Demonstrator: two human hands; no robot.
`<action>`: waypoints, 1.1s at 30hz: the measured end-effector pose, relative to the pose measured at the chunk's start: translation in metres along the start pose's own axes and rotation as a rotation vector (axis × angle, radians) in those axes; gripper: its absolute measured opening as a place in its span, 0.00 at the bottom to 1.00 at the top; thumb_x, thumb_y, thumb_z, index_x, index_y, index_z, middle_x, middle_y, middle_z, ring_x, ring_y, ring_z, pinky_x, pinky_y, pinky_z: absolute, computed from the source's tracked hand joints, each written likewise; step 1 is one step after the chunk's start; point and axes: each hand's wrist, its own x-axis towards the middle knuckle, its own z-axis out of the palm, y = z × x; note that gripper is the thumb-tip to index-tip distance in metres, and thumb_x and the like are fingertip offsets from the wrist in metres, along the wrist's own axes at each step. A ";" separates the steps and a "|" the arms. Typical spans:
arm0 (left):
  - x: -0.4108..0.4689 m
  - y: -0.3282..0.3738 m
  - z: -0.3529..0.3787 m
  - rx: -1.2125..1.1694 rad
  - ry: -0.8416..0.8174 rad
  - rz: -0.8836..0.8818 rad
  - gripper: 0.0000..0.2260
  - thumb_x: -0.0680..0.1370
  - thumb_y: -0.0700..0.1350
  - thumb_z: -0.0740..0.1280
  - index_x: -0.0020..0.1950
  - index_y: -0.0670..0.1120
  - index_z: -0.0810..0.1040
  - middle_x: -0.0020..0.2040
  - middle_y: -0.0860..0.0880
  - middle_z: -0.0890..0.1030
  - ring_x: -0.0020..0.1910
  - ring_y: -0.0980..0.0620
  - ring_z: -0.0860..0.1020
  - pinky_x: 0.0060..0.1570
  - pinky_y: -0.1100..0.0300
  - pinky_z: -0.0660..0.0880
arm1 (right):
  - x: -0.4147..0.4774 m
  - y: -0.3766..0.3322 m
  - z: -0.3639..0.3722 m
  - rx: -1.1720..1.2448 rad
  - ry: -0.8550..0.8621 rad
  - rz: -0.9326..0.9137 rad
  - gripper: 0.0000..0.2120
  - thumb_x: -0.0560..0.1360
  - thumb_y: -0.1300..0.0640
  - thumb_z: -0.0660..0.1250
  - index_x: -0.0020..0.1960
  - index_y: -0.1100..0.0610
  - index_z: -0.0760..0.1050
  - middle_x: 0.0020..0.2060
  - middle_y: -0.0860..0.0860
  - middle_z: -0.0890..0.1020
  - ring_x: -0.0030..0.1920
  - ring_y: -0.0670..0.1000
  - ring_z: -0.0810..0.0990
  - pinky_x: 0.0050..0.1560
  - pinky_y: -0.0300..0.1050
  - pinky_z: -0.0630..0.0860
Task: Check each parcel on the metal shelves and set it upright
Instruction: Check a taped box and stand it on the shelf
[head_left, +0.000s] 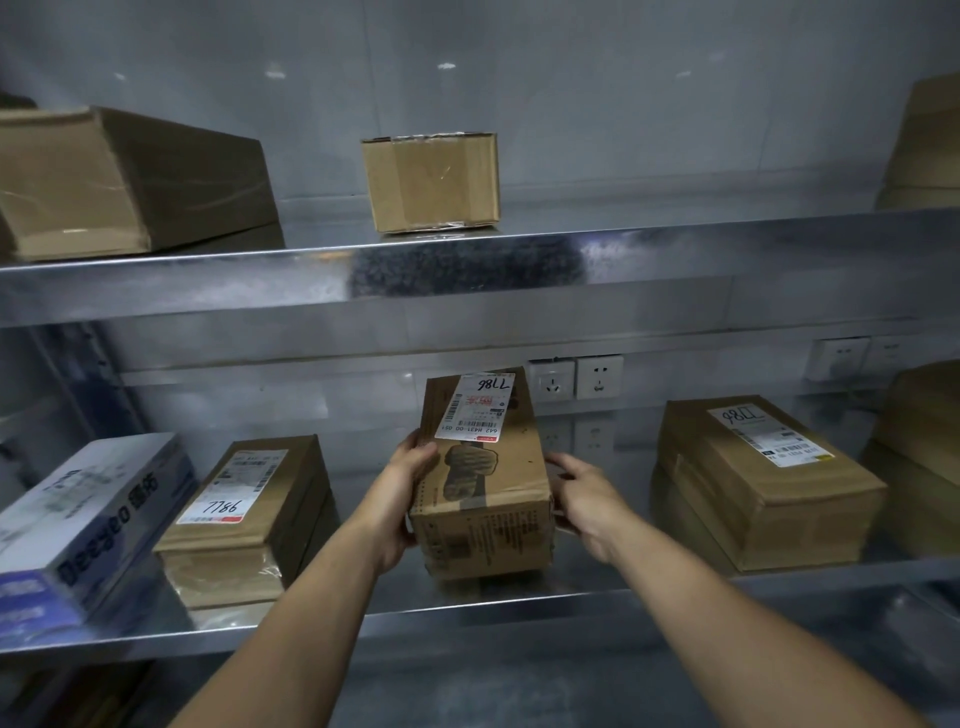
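Parcel (483, 488): brown carton at the middle of the lower shelf (467, 608), long axis running front to back, near end close to the front rim. Cannot tell whether its base rests on the metal or is lifted.
Label (475, 408): white, on the parcel's top at the far end; handwritten "7786" reads upside down from here.
Left hand (410, 488): clamped on the parcel's left side, fingers wrapped over the top edge.
Right hand (584, 493): cups the parcel's right side, thumb near the top edge, fingers low by the near corner.
Left parcel (249, 514): flat on the lower shelf, apart from the held one; label "7786" reads right way up.
Right parcel (763, 483): flat on the lower shelf, well apart, labelled on top, writing inverted.
Blue box (88, 525): blue-and-white, far left, just beside the left parcel.
Sockets (576, 379): two white ones on the back wall behind the parcel.
Upper shelf (675, 249): a small carton (431, 182) stands in the middle; a big carton (119, 176) lies at the left.
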 end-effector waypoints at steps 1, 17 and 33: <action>0.000 -0.001 0.001 0.000 0.007 0.008 0.16 0.81 0.56 0.62 0.68 0.63 0.73 0.57 0.49 0.85 0.60 0.43 0.81 0.67 0.36 0.69 | -0.001 0.000 0.001 -0.001 -0.001 -0.001 0.13 0.85 0.61 0.58 0.60 0.47 0.77 0.48 0.55 0.86 0.43 0.54 0.81 0.46 0.50 0.74; 0.004 -0.010 0.007 0.059 0.073 -0.035 0.14 0.82 0.51 0.64 0.69 0.55 0.73 0.55 0.45 0.82 0.55 0.43 0.80 0.51 0.46 0.76 | 0.007 -0.013 0.000 -0.148 -0.096 0.077 0.16 0.79 0.45 0.69 0.53 0.57 0.83 0.49 0.52 0.87 0.53 0.54 0.83 0.65 0.54 0.75; 0.016 -0.001 0.002 0.255 0.017 -0.178 0.13 0.81 0.53 0.65 0.62 0.49 0.77 0.52 0.43 0.84 0.53 0.43 0.81 0.51 0.43 0.80 | 0.023 -0.021 0.005 -0.286 -0.167 0.255 0.21 0.74 0.42 0.73 0.60 0.55 0.77 0.52 0.59 0.85 0.52 0.62 0.84 0.56 0.69 0.78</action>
